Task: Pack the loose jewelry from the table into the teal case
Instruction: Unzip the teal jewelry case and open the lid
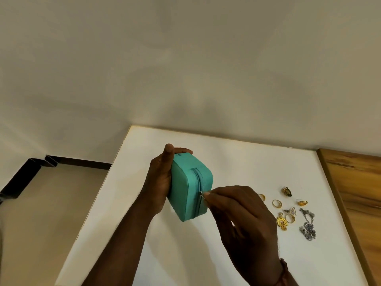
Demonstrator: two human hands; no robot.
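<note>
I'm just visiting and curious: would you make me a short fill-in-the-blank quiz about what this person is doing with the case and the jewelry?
1. The left hand grips the teal case, holding it ____ the table.
2. The right hand pinches the case's ____ pull.
3. The loose jewelry lies to the ____ of the case.

Missing words: above; zipper; right

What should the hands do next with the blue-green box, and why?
Probably pull the zipper tab along its track to open the teal case. The right hand pinches the tab, the left hand steadies the closed case, and the jewelry waits on the table.
</note>
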